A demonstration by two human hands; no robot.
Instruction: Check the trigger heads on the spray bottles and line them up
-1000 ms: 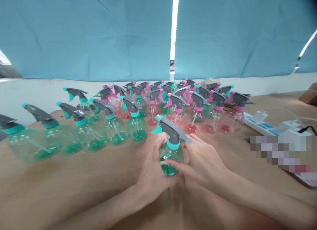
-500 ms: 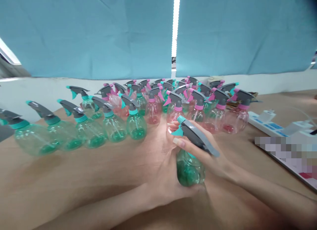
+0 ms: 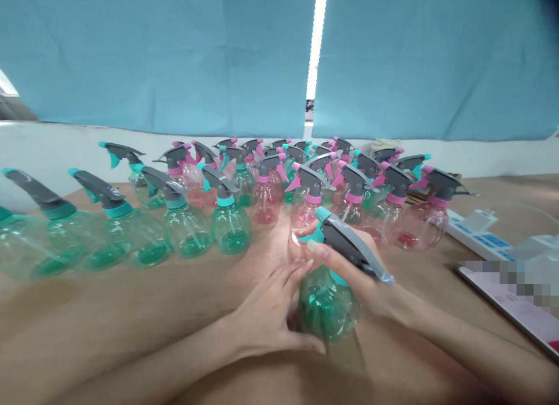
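A green spray bottle (image 3: pixel 328 309) with a grey head and a turquoise nozzle and trigger leans in front of me. My right hand (image 3: pixel 349 256) is closed around its neck and trigger, thumb and fingers toward the nozzle. Left of the bottle, my left hand (image 3: pixel 273 306) is open, fingers stretched forward and thumb spread below the bottle's side. Whether its fingertips touch the bottle is hard to tell. Beyond my hands stand pink spray bottles, the nearest a pink spray bottle (image 3: pixel 314 198), partly hidden behind my right hand.
To the left is a row of green spray bottles (image 3: pixel 231 227). More pink and green ones crowd the back of the wooden table (image 3: pixel 174 312). A white power strip (image 3: pixel 480 236) and a flat, partly blurred device (image 3: pixel 515 312) lie at the right. Blue curtains (image 3: pixel 174 56) hang behind.
My left hand has loosened from the green bottle and shifted left, its fingers straightening. The right hand keeps its hold. The view has turned slightly to the right.
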